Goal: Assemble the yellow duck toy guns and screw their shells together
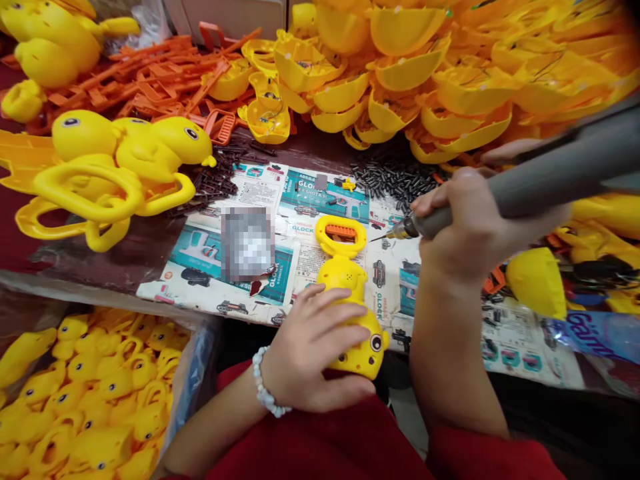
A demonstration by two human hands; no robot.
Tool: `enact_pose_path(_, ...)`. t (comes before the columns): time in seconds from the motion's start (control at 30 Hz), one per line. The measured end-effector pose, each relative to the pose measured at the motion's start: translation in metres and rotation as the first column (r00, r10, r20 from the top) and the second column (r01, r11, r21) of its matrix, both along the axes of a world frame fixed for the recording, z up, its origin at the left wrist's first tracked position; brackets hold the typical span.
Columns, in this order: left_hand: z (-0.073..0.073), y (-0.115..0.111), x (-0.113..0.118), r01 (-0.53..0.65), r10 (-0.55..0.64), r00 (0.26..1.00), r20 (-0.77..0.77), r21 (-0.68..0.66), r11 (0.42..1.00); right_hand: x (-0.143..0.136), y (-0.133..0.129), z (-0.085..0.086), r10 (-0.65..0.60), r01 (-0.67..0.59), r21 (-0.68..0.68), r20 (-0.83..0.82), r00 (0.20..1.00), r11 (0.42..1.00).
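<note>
A yellow duck toy with a looped handle and an orange piece inside the loop lies on the printed cardboard sheet. My left hand, with a beaded bracelet at the wrist, rests on the duck's body, fingers spread over it. My right hand is wrapped round a grey electric screwdriver. The tool's thin tip points left, just right of the duck's handle, and does not appear to touch it.
Yellow ducks lie at left, beside orange parts. Yellow shells are piled behind black screws. A box of duck toys stands at lower left. A plastic wrapper lies at right.
</note>
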State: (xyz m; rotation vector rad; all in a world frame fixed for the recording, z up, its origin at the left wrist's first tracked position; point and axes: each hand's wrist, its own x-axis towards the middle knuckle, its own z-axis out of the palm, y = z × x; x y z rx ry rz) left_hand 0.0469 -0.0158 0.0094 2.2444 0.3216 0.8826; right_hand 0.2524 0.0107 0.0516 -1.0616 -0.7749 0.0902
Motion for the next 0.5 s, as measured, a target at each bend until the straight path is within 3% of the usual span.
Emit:
enact_pose_path(0.07,0.002,-0.004,0.006,0.070,-0.056,0.993,-0.105,0.130,0.989,0.005,0.012,-0.007,-0.089,0.087,0.069,0.025,0.996,0.994)
enact_pose_path(0.2,-0.005,-0.006,0.016,0.118,-0.091,0.975,-0.201,0.126,0.985,0.005,0.020,-0.019,-0.068,0.067,0.041,0.024,0.997,0.997)
enact_pose_path(0.37,-0.018,-0.004,0.015,0.085,-0.074,0.990,-0.116,0.093,0.992,0.005,0.026,-0.027,-0.036,0.036,-0.003,-0.034,0.999,0.999)
enact_pose_path(0.5,-0.021,-0.003,0.013,0.088,-0.081,0.993,-0.090,0.076,0.993,0.010,0.029,-0.031,0.038,-0.032,0.062,-0.093,0.995,0.998)
